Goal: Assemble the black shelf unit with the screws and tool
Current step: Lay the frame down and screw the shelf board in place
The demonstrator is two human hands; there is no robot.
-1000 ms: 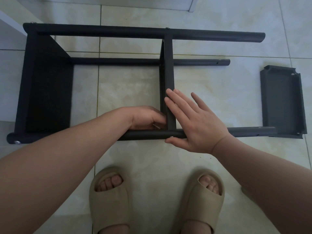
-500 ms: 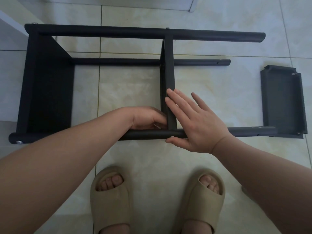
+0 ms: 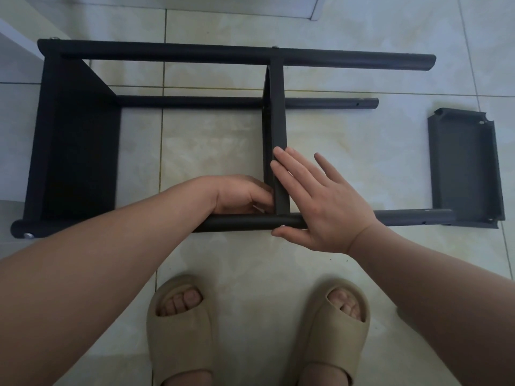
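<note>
Shelf unit (image 3: 195, 54): black, lying on its side on the tiled floor (image 3: 211, 140), its long tubes running left to right.
End panel (image 3: 78, 140): fixed at the tubes' left ends, toward the floor's left side; a screw head (image 3: 28, 235) shows at its near corner.
Left hand (image 3: 242, 195): reaches in over the near tube (image 3: 245, 222). Its fingers are curled with the tips against the left face of the middle panel (image 3: 277, 129), at the corner where panel meets tube. A pale sliver shows under the fingers, but I cannot tell whether they grip anything.
Middle panel: stands on edge across the tubes, about halfway along.
Screw (image 3: 282, 226): a small bright head on the near tube, just beside the right thumb.
Right hand (image 3: 320, 201): released and flat, with straight fingers (image 3: 287, 165) laid along the right side of the middle panel, the palm over the near tube and the thumb below it.
Loose panel (image 3: 465, 168): lies flat on the floor at the right, its near edge at the end of the near tube.
Sandals (image 3: 181, 330): tan, at the floor's near edge.
Change: the hands and shelf sit as they did a second ago, with no shift that I can make out.
</note>
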